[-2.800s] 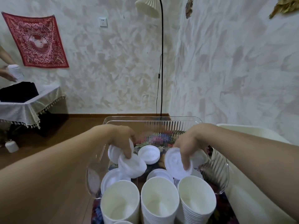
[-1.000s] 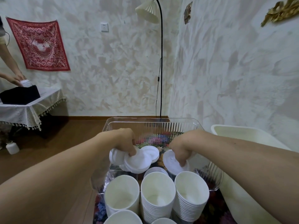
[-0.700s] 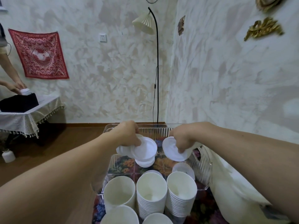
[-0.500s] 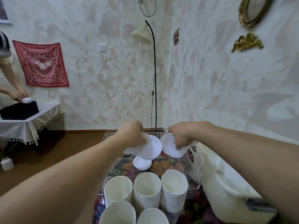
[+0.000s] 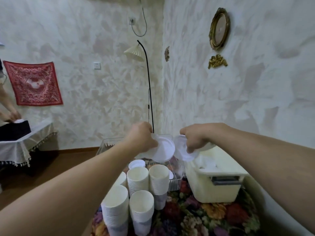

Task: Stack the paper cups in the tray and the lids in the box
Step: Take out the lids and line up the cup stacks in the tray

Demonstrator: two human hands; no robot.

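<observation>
Fingers (image 5: 150, 142) of the left hand (image 5: 141, 136) curl round a small bunch of white lids (image 5: 162, 151), pinching them by the edge, held up above the clear plastic tray (image 5: 109, 143). Just beside it the right hand (image 5: 196, 138) pinches another white lid (image 5: 183, 151) between thumb and curled fingers, above the near corner of the cream box (image 5: 214, 188); the two handfuls almost touch. All the lids are plain round white discs with a raised rim, and no print or label can be read on them. One more lid (image 5: 137, 164) lies flat in the tray below the left hand, and pale lids (image 5: 207, 165) show inside the open box, too blurred to count. The box has a dark grey handle on its near wall.

Nearer the camera stand stacks of paper cups (image 5: 138, 180), plain white with open mouths up and no writing, two tall stacks at the near end of the tray and two more stacks (image 5: 117, 204) in front of them on the flowered cloth (image 5: 196, 217) that covers the surface.

Behind, a black floor lamp (image 5: 148, 86) with a pleated shade stands in the corner. A red patterned cloth (image 5: 33, 83) hangs on the left wall, a gold oval frame (image 5: 219, 28) on the right wall. At far left another person's hand (image 5: 12, 115) rests on something white on a side table with a fringed cover (image 5: 22, 145)
</observation>
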